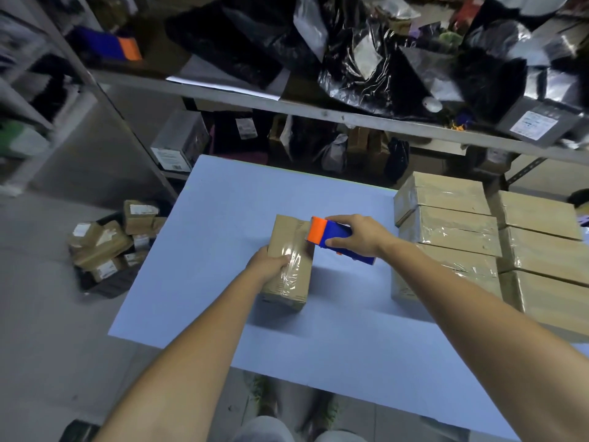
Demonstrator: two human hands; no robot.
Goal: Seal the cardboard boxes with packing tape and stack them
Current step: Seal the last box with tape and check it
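Tabletop (223,202), right hand (357,236) around tape dispenser (333,231)

Brown box (288,263), blue-and-orange tape dispenser (338,240), seemingly pale-blue table (223,202).

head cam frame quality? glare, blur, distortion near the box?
Head view: glare on the clear tape across the box gripped by the left hand; plastic bags up top blurred; shelf rail bowed by the wide lens; right hand and tape dispenser sharp; soft shadow on the table.
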